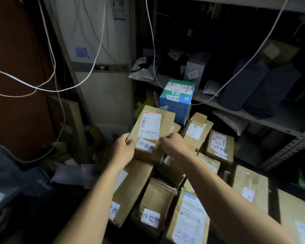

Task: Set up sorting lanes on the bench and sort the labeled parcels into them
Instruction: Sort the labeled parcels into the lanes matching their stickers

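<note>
Sorting step: left hand (124, 147) and right hand (173, 144) grip the 异常件 box (151, 134), seemingly lifted; next, set it in its lane.

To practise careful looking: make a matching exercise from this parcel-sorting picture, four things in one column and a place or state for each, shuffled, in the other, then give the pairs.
Things
1. cardboard parcel labelled 异常件
2. blue box
3. box labelled 待处理
4. digital display

Places or states
A. glows green on the tall pale cabinet
B. held at its near edge by the left hand and the right hand
C. stands behind the held parcel, by the shelf
D. lies between the two forearms, near the camera

Pairs: 1-B, 2-C, 3-D, 4-A
</note>
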Demonstrator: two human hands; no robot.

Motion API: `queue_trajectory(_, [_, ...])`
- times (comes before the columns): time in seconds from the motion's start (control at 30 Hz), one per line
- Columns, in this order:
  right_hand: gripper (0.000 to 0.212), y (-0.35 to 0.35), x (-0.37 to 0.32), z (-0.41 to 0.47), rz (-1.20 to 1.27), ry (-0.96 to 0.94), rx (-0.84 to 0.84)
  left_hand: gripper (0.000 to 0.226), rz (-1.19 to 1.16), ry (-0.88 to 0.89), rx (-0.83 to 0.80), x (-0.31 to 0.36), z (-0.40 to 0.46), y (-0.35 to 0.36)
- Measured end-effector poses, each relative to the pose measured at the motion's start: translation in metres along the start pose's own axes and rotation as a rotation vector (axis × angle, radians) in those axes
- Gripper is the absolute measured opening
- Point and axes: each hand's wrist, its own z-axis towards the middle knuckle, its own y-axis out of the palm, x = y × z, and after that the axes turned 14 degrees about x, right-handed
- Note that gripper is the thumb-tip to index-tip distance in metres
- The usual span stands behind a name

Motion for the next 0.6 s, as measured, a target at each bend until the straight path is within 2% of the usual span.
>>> queue_trajectory(0.17, [0.019, 0.001, 0.005, -0.004, 0.061, -0.069, 0.085, 0.032, -0.084, 0.046, 0.1, 0.003, -0.005, -0.015])
queue_trajectory(0.27, [0.018, -0.004, 0.015, -0.01, 0.217, -0.082, 0.086, 0.025, -0.195, 0.038, 0.114, 0.008, -0.014, -0.022])
queue_trajectory(0.37, [0.028, -0.015, 0.028, -0.017, 0.413, -0.103, 0.103, 0.022, -0.276, 0.048, 0.131, 0.018, -0.03, -0.024])
queue_trajectory(0.5, [0.054, -0.044, 0.047, -0.029, 0.616, -0.108, 0.091, 0.022, -0.396, 0.064, 0.14, 0.043, -0.062, -0.015])
queue_trajectory(0.6, [0.055, -0.076, 0.069, -0.038, 0.757, -0.078, 0.07, 0.016, -0.469, 0.113, 0.07, 0.066, -0.095, 0.005])
